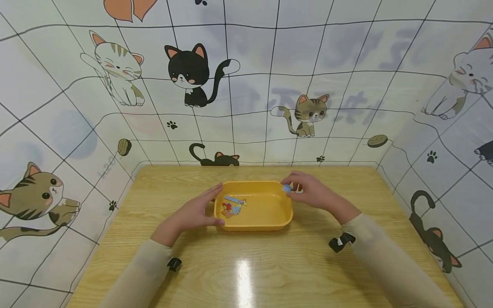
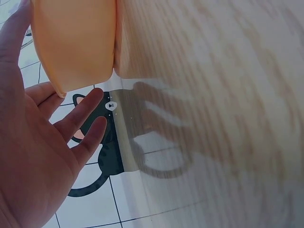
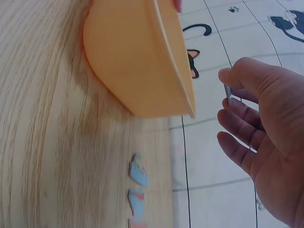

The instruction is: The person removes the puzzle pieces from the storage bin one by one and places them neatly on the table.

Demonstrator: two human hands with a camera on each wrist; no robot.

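A yellow plastic tray [image 1: 254, 227] stands on the table with several small, flat, colourful pieces [image 1: 232, 208] at its left end. My left hand [image 1: 194, 210] holds that end, thumb at the near corner and forefinger at the far one. In the left wrist view two fingers [image 2: 88, 133] extend free beside the tray wall. Over the far right corner, my right hand [image 1: 308, 190] pinches a light blue flat piece [image 1: 286, 188] between thumb and fingers. The right wrist view shows this piece [image 3: 228, 95] edge-on, apart from the rim.
Beyond the tray's right end, several flat pieces lie on the table in the right wrist view, among them a light blue one [image 3: 137, 172] and a blue-and-red one [image 3: 136, 202]. Behind the wooden table [image 1: 215, 273] rises a cat-patterned wall covering [image 1: 250, 94].
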